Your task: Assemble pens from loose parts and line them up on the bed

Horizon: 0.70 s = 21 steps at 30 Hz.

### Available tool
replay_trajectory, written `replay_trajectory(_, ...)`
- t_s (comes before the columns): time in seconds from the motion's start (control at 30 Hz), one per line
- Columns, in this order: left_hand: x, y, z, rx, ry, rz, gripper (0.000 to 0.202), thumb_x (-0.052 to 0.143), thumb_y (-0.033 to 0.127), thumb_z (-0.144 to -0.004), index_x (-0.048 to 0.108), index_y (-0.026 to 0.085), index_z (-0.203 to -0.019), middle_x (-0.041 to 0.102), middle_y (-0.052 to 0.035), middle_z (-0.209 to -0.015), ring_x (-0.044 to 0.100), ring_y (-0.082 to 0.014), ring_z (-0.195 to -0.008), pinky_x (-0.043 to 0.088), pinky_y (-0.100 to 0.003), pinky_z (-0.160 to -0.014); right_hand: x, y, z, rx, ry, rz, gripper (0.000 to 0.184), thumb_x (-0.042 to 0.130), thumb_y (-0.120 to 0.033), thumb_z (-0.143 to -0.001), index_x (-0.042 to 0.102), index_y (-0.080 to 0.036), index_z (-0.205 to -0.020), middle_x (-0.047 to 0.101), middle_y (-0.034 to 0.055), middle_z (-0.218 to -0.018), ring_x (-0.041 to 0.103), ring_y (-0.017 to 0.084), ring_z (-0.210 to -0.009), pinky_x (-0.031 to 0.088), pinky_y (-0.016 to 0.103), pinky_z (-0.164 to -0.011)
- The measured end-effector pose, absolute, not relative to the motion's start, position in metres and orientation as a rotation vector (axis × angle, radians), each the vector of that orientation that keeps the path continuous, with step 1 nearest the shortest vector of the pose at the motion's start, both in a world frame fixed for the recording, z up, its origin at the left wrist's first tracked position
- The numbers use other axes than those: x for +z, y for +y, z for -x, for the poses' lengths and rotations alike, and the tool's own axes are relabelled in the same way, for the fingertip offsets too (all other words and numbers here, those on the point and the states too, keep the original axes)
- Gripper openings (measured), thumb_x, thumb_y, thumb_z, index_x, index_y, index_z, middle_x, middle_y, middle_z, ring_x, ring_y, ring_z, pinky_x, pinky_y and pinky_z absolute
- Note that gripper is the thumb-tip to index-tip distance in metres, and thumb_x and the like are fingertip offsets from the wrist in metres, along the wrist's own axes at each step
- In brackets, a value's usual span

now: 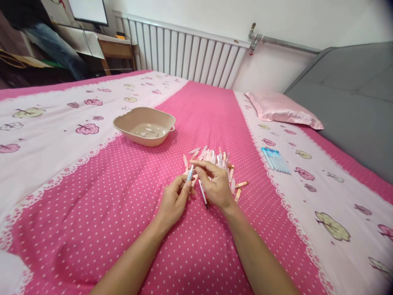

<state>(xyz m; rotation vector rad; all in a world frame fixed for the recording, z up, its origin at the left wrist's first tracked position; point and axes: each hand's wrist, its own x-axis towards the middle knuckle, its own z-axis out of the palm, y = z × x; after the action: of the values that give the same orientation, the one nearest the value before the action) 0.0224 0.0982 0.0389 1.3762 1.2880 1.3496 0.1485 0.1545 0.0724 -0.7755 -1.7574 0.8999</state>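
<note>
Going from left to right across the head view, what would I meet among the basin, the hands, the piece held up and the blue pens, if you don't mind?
Beige basin → left hand → light-blue pen-like piece → right hand → row of blue pens.

Your left forearm (132, 258) and right forearm (254, 246) angle forward and inward, both bare; your left hand (175, 200) is curled, its thumb and fingers drawn into a pinch; your right hand (217, 186) sits just beside it, a little farther forward, back turned upward, index finger (203, 164) stretched leftward.
</note>
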Motion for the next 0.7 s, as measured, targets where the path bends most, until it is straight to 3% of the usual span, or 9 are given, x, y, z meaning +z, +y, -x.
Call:
replay_trajectory(0.13,0.037,0.099,-0.023,1.345,1.297,-1.383,0.027,0.043,0.041,-0.088,0.054,0.017,-0.093,0.06,0.001,-0.068,0.049,-0.0103,-0.055,0.038,-0.022,-0.055,0.082,0.166,-0.169,0.956,-1.584,0.868,0.032,0.054,-0.027,-0.083,0.058,-0.021,-0.114,0.067,0.0043,-0.097,0.064,0.012,-0.079,0.052,0.026,-0.072)
replay_trajectory(0.23,0.037,0.101,-0.023,1.329,1.308,-1.403,0.027,0.042,0.041,-0.088,0.054,0.017,-0.091,0.06,0.0008,-0.068,0.048,-0.01,-0.054,0.037,-0.022,-0.053,0.09,0.174,-0.192,0.955,-1.492,1.148,0.03,0.058,-0.026,-0.078,0.059,-0.016,-0.106,0.067,0.0053,-0.087,0.063,0.012,-0.069,0.05,0.024,-0.062)
replay_trajectory(0.4,0.036,0.102,-0.022,1.309,1.33,-1.436,0.028,0.041,0.041,-0.089,0.054,0.016,-0.092,0.061,0.0002,-0.069,0.048,-0.0101,-0.054,0.037,-0.023,-0.053,0.096,0.173,-0.22,0.799,-2.063,1.595,0.015,0.057,-0.018,-0.075,0.066,-0.018,-0.086,0.066,0.0029,-0.077,0.061,0.014,-0.07,0.043,0.023,-0.063)
replay_trajectory(0.53,0.036,0.101,-0.022,1.295,1.344,-1.451,0.029,0.041,0.041,-0.089,0.054,0.016,-0.093,0.061,0.0001,-0.069,0.048,-0.0104,-0.055,0.037,-0.023,-0.053,0.099,0.166,-0.22,0.554,-2.358,1.884,0.021,0.058,-0.014,-0.071,0.069,-0.026,-0.085,0.065,0.001,-0.074,0.059,0.014,-0.067,0.034,0.022,-0.057)
replay_trajectory(0.7,0.036,0.101,-0.022,1.288,1.349,-1.447,0.029,0.041,0.042,-0.089,0.054,0.015,-0.092,0.061,-0.0002,-0.069,0.048,-0.0105,-0.055,0.037,-0.023,-0.054,0.099,0.163,-0.207,0.565,-2.51,2.038,0.027,0.062,-0.012,-0.065,0.071,-0.03,-0.083,0.063,0.0011,-0.069,0.058,0.015,-0.065,0.029,0.022,-0.054)
